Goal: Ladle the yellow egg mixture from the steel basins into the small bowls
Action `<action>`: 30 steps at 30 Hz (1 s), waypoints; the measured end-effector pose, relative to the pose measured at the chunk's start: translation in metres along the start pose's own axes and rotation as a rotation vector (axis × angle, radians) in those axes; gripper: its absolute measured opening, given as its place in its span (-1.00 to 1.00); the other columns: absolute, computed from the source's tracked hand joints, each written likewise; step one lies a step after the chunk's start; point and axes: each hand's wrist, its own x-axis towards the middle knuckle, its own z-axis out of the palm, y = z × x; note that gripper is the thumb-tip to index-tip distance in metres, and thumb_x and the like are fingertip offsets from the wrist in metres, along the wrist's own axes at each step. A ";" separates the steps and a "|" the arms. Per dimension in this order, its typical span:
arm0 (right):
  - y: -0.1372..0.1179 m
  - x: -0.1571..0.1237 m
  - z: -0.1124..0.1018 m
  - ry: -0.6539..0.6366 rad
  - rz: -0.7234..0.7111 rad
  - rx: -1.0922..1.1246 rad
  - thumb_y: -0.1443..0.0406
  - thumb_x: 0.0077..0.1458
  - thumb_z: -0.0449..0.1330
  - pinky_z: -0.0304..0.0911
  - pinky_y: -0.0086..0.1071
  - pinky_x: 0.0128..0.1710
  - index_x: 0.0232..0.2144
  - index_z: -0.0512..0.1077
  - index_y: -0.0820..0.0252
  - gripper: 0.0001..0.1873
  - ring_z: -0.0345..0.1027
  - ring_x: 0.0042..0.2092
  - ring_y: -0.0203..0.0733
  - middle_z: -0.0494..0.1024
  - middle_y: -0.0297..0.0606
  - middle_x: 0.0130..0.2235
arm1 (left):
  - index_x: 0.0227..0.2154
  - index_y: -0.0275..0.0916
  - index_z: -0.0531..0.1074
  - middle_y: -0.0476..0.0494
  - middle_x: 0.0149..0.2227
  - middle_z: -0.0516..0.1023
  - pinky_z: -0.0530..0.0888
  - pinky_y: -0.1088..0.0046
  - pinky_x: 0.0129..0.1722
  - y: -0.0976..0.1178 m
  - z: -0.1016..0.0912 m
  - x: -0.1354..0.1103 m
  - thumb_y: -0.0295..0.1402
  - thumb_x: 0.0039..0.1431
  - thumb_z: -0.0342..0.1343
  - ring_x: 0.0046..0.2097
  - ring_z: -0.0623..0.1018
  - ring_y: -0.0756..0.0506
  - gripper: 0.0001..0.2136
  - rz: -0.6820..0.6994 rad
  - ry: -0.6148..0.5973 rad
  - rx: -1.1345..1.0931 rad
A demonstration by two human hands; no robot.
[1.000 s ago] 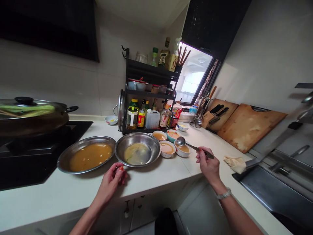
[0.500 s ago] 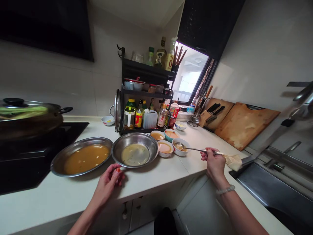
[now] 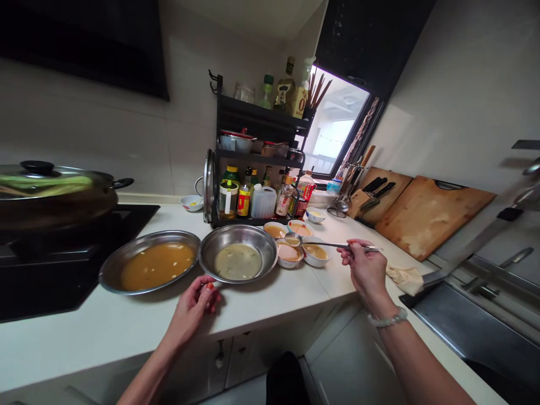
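Observation:
My right hand (image 3: 366,270) is closed round the handle of a long metal spoon (image 3: 324,244), its head tilted left. That spoon head hangs over the front small bowl (image 3: 289,263), beside the right-hand white bowl (image 3: 317,261) of light brown liquid. Two more small bowls (image 3: 275,230) of similar liquid stand just behind. Beside the near rim of a round steel basin (image 3: 266,269) with pale, cloudy liquid, my left hand (image 3: 196,306) has its fingers loosely curled and apart; whether a fingertip touches the rim is unclear. Another steel basin (image 3: 110,281) of orange-brown liquid stands further left.
A lidded pan (image 3: 54,197) sits on the black stove at left. Behind the basins rises a black rack (image 3: 261,154) of bottles and jars. At right are cutting boards (image 3: 430,216), a knife block (image 3: 360,202), a cloth (image 3: 405,278) and the sink (image 3: 459,320).
The spoon head has come up out of the right-hand white bowl and moved left over the front small bowl. My left hand stays by the basin. The view has shifted slightly.

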 end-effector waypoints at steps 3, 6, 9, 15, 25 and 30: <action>0.002 -0.011 0.021 -0.078 0.024 0.007 0.15 -0.16 0.34 0.22 -0.53 -0.70 -0.39 0.36 0.24 -0.65 0.35 -0.62 -0.30 0.47 -0.34 -0.62 | -0.21 -0.22 0.30 0.05 -0.52 0.44 0.34 0.53 -0.52 0.000 0.001 0.000 0.07 0.00 0.17 -0.50 0.37 0.03 -0.53 0.009 0.004 -0.005; 0.009 -0.025 0.037 -0.180 -0.002 -0.055 0.10 -0.05 0.30 0.23 -0.49 -0.71 -0.35 0.36 0.22 -0.66 0.33 -0.65 -0.30 0.45 -0.39 -0.63 | -0.20 -0.22 0.30 0.05 -0.53 0.44 0.33 0.53 -0.53 -0.001 0.001 0.000 0.05 0.05 0.14 -0.52 0.35 0.04 -0.55 0.025 -0.012 -0.003; 0.015 -0.043 0.044 -0.341 -0.124 -0.145 0.12 0.11 0.19 0.29 -0.46 -0.66 -0.29 0.38 0.21 -0.74 0.30 -0.66 -0.33 0.43 -0.42 -0.62 | -0.19 -0.22 0.30 0.04 -0.52 0.44 0.32 0.54 -0.52 -0.002 -0.001 0.000 0.01 0.09 0.12 -0.51 0.35 0.04 -0.59 0.040 -0.032 -0.003; 0.013 -0.064 0.035 -0.655 -0.578 -0.262 0.30 0.21 0.09 0.37 -0.40 -0.56 -0.17 0.46 0.13 -0.82 0.38 -0.49 -0.29 0.51 -0.26 -0.36 | -0.18 -0.23 0.31 0.03 -0.51 0.44 0.33 0.53 -0.52 -0.005 -0.003 0.000 -0.01 0.10 0.12 -0.51 0.37 0.03 -0.60 0.040 -0.031 0.001; 0.013 -0.019 -0.024 -0.186 -0.521 -0.678 0.17 0.22 0.04 0.31 -0.43 -0.63 -0.22 0.39 0.23 -0.75 0.34 -0.62 -0.30 0.45 -0.35 -0.56 | -0.20 -0.21 0.29 0.03 -0.52 0.45 0.33 0.52 -0.51 -0.001 0.000 0.000 0.04 0.06 0.14 -0.49 0.39 0.01 -0.56 0.013 -0.020 -0.015; 0.022 -0.016 -0.036 -0.180 -0.437 -0.750 0.10 0.18 0.03 0.29 -0.44 -0.65 -0.27 0.39 0.21 -0.70 0.33 -0.66 -0.30 0.45 -0.38 -0.60 | -0.20 -0.20 0.30 0.05 -0.52 0.43 0.32 0.52 -0.51 0.001 0.001 -0.002 0.02 0.04 0.16 -0.50 0.39 0.01 -0.57 0.009 -0.022 -0.031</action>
